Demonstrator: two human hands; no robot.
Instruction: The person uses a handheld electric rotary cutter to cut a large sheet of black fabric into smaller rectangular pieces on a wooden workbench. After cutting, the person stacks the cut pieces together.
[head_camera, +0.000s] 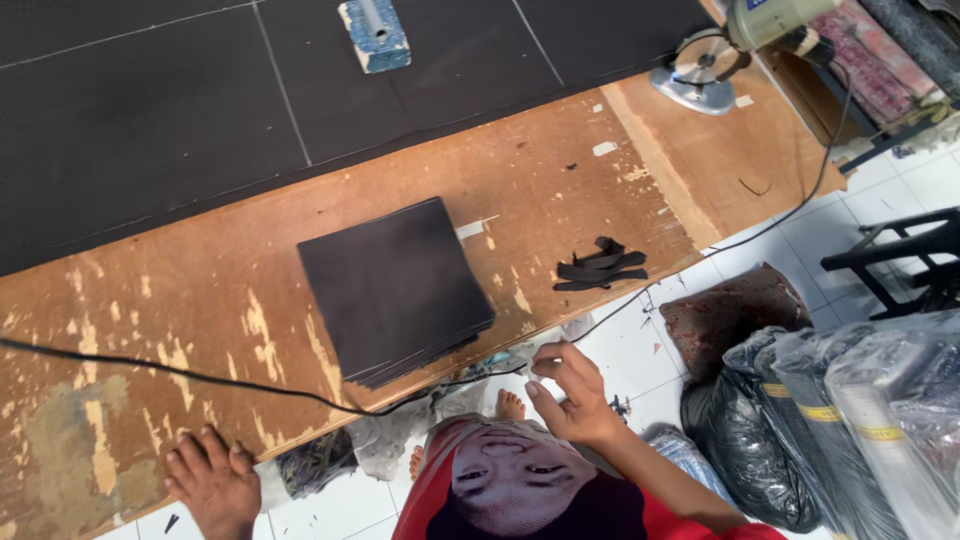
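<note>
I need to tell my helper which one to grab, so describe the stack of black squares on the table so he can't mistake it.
On the worn wooden table, look at the near edge, just in front of the large black fabric sheet marked with white lines. The stack of black fabric squares lies there, beyond the black power cord. Unlike the small pile of black strips to its right, it is a neat, flat, square-cut stack.

I see my left hand (212, 482) and right hand (570, 392) bare, no gloves or rings, forearms unsleeved; near me, a red shirt (690, 520) with a printed front.
</note>
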